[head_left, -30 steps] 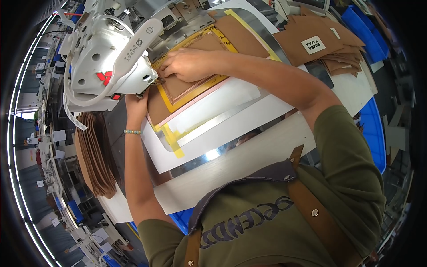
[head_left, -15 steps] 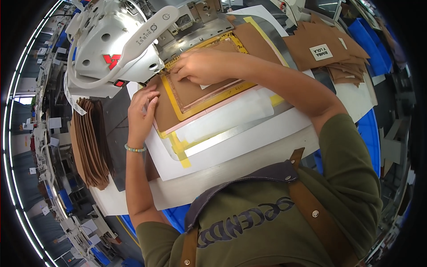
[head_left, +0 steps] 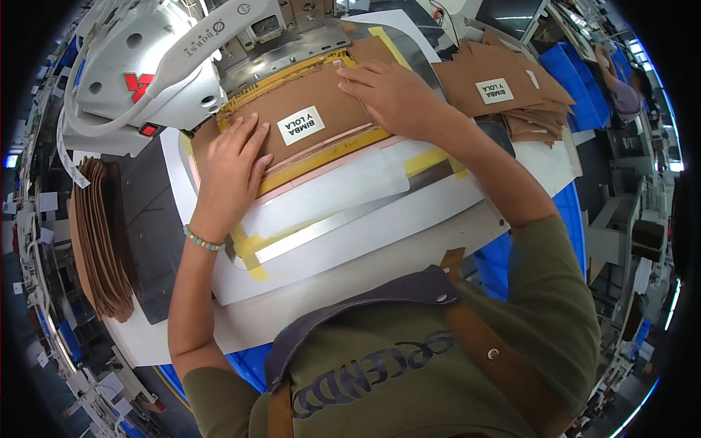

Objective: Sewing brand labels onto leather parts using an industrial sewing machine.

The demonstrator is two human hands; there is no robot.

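A brown panel [head_left: 285,98] with a white label [head_left: 300,125] lies in a yellow frame [head_left: 314,160] under the edge of a metal plate [head_left: 281,58], on a sheet with pink strips and yellow tape. My left hand [head_left: 235,162] rests on the panel's left part, fingers stretched and apart, just right of the white machine head [head_left: 113,84]. My right hand [head_left: 391,98] lies at the panel's upper right, fingers apart and lightly bent, fingertips touching it near the frame.
A stack of brown pieces [head_left: 98,241] lies at the left, a loose pile of labelled pieces [head_left: 460,77] at the right. Blue bins [head_left: 577,84] stand beyond that pile, another [head_left: 493,266] below the table edge. A co-worker [head_left: 628,102] is at the far right; a screen [head_left: 504,14] stands at the back.
My left hand has moved up from the machine's side onto the panel, fingers spreading. My right hand has moved rightward along it, and the panel's white label, mostly covered before, now shows.
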